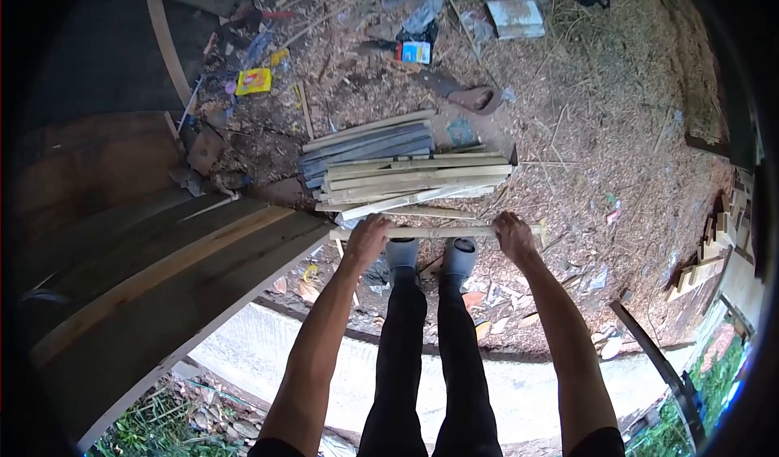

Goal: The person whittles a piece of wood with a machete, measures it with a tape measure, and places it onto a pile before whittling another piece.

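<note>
Here, the left hand (369,238) and right hand (514,236) gripped a pale strip (442,232) near its ends, long axis left to right; just on its far side lay the strip pile (418,175), roughly parallel, left hand nearer.

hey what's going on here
The left hand and right hand grip a pale strip, one near each end. It runs crosswise by the toes of the boots. Just beyond lies a pile of similar strips, some pale, some dark grey, on littered ground.
</note>
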The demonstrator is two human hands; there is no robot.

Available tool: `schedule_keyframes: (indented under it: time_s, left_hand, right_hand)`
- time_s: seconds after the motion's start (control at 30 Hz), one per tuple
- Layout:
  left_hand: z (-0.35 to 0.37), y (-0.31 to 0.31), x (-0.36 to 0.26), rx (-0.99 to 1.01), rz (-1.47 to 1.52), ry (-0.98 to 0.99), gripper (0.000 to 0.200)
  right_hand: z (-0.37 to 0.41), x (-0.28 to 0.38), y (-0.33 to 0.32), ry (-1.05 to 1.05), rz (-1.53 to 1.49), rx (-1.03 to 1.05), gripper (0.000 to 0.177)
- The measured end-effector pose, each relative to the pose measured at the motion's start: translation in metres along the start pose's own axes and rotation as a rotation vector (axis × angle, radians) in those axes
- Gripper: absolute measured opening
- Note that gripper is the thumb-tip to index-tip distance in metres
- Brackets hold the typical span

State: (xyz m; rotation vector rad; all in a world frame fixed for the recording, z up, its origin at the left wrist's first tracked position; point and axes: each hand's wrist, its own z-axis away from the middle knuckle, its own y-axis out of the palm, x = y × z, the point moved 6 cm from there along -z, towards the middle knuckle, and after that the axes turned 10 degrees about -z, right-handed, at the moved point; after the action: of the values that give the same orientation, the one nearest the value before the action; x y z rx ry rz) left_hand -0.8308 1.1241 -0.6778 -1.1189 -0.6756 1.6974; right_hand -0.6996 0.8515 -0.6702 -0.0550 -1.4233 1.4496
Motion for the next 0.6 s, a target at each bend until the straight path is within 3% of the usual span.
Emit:
schedule_keyframes:
  time_s: [0.03,0.13,0.27,0.3,0.37,0.4,0.43,0.6]
  left_hand:
    - [-0.009,0.016,0.009,0.039,-0.029,-0.013,0.029]
    - [-0.027,0.037,0.031,-0.092,-0.026,-0.007,0.028]
    - [-0.047,0.068,0.058,0.027,-0.103,-0.03,0.028]
    - [-0.052,0.077,0.064,0.057,-0.134,-0.06,0.036]
    - [-0.059,0.09,0.074,0.008,-0.172,-0.043,0.04]
    - [-0.061,0.095,0.077,-0.046,-0.215,-0.019,0.045]
    - [-0.066,0.089,0.076,0.053,-0.201,-0.085,0.048]
    - [-0.072,0.074,0.074,-0.044,-0.249,-0.016,0.047]
  right_hand:
    - [-0.006,-0.009,0.012,0.004,0.0,0.014,0.009]
    - [-0.023,-0.027,0.043,-0.017,0.002,0.012,0.009]
    - [-0.046,-0.05,0.074,-0.013,-0.033,0.045,0.01]
    - [-0.053,-0.055,0.08,-0.012,0.007,0.071,0.011]
    - [-0.063,-0.064,0.091,-0.067,-0.003,0.023,0.01]
    - [-0.069,-0.068,0.094,0.026,-0.002,0.021,0.014]
    - [-0.074,-0.068,0.094,0.001,0.008,-0.01,0.02]
    - [-0.091,-0.068,0.091,-0.018,0.064,-0.013,0.038]
